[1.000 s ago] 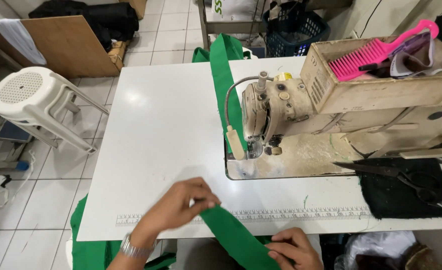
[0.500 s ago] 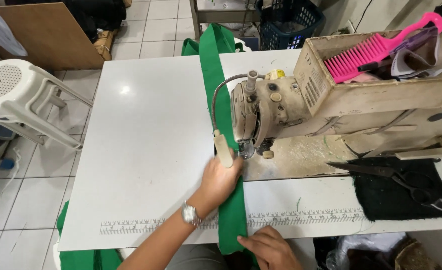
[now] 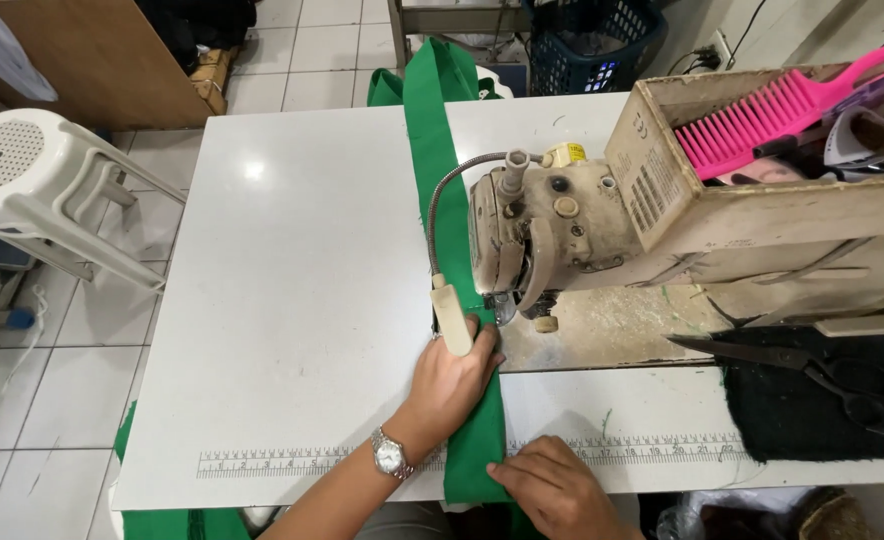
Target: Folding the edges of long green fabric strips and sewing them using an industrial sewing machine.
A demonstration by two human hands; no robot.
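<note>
At the needle, left hand (image 3: 452,385): we see one hand lying flat, fingers spread and pressed on the green strip just before the presser foot; nothing is gripped. One wristwatch (image 3: 390,455) sits on its wrist.
Right hand (image 3: 560,488): we see one hand at the table's near edge, fingers loosely curled, fingertips resting on the strip's right border; we cannot tell whether they pinch it.
Green strip (image 3: 430,120): one long fabric band runs from the far table edge, under the machine head, to the near edge between the two hands.
Sewing machine (image 3: 552,235): one beige machine, with one gooseneck lamp (image 3: 451,315) touching the left fingertips.
Table (image 3: 292,300): one white top, with one printed ruler (image 3: 292,462) along its near edge.
Wooden box (image 3: 762,200): one, atop the machine, holding one pink comb (image 3: 762,110).
Scissors (image 3: 802,365): one pair, on one black cloth (image 3: 812,410), right of the machine.
Floor: one white plastic stool (image 3: 42,200) at left; one blue basket (image 3: 592,45) beyond the table.
</note>
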